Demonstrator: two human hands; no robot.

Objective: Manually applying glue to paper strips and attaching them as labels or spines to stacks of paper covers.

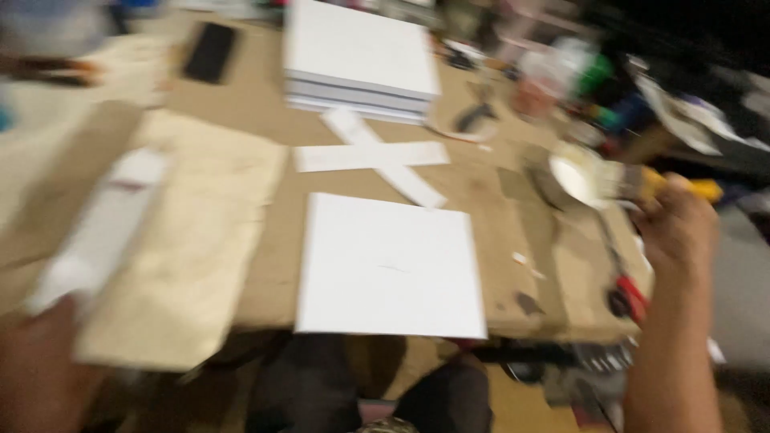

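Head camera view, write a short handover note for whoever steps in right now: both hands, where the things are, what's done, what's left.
Left hand: holds a long white strip at the table's left edge; picture blurred.
Right hand: grips a yellow-handled brush beside a small white bowl.
White square board lies flat at the near edge of the brown table; two white strips lie crossed behind it, then a stack of white boards. Red-handled scissors lie to the right.
Done: nothing visible on the board.
Left: cannot tell.
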